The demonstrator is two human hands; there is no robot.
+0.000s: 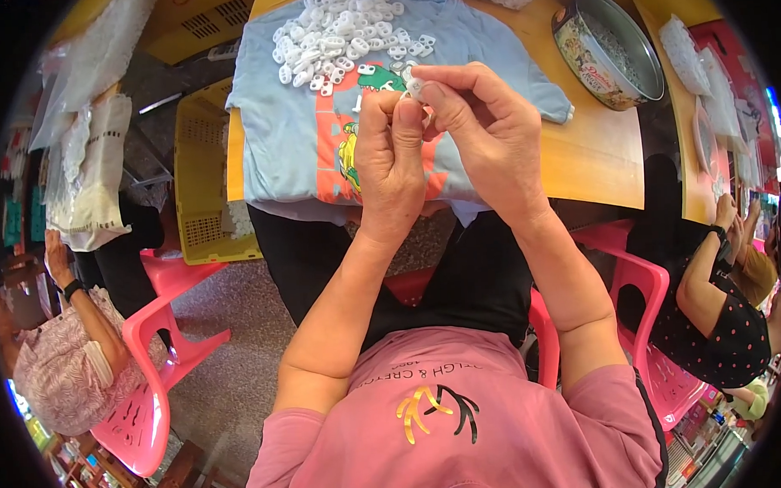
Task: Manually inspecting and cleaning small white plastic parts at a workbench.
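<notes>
My left hand (389,162) and my right hand (481,129) meet above a light blue shirt (288,131) spread over the wooden table (594,155). Together their fingertips pinch one small white plastic piece (414,88). Just beyond the hands, on the shirt, lies a pile of several similar white plastic pieces (344,35). The shirt has an orange and green cartoon print, partly hidden by my left hand.
A round metal tin (607,51) stands on the table at the right. A yellow crate (203,177) sits left of the table. Pink plastic chairs (158,355) are on both sides. One person sits at the left (63,359), another at the right (724,310).
</notes>
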